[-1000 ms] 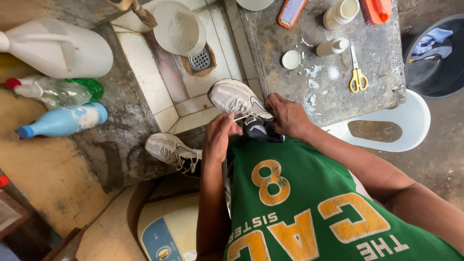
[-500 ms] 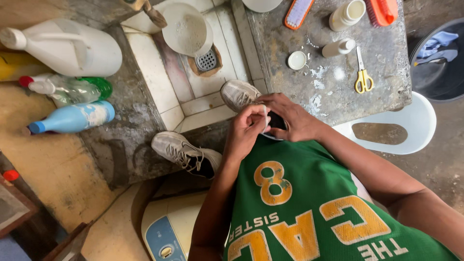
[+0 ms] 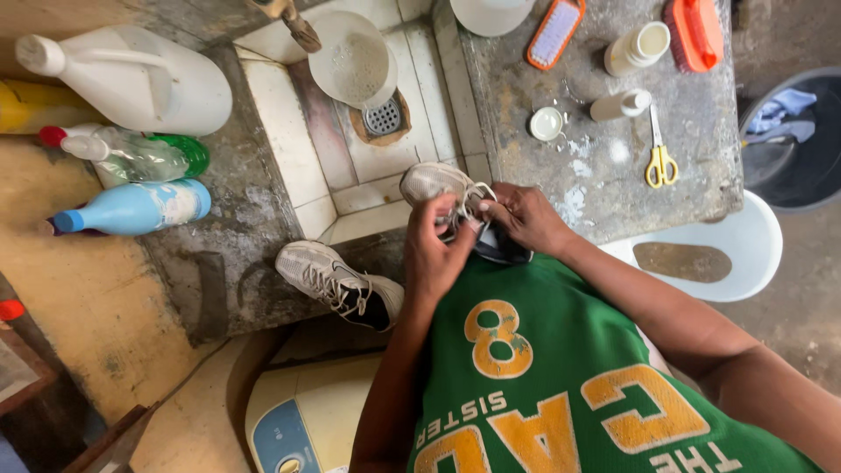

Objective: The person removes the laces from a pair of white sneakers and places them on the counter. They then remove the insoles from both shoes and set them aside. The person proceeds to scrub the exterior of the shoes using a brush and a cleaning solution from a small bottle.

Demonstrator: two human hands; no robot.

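Both of my hands work on a worn white sneaker (image 3: 431,181) held over the front edge of a tiled sink (image 3: 289,140). My left hand (image 3: 438,256) grips the shoe's side and pinches its white laces (image 3: 474,194). My right hand (image 3: 528,219) holds the dark heel end and pinches the laces from the other side. A second white sneaker (image 3: 335,285) with a dark lining lies on the concrete ledge to the left, apart from both hands.
A cloudy plastic bowl (image 3: 354,63) sits in the sink by the drain (image 3: 383,116). On the concrete counter lie yellow scissors (image 3: 659,162), two orange brushes (image 3: 554,33), small white bottles (image 3: 638,45) and a cap (image 3: 546,123). A white jug (image 3: 131,74) and bottles (image 3: 131,208) stand left. A white chair (image 3: 727,254) is right.
My hands have drawn together on the laces and the held sneaker has come nearer my body. The other sneaker has not moved.
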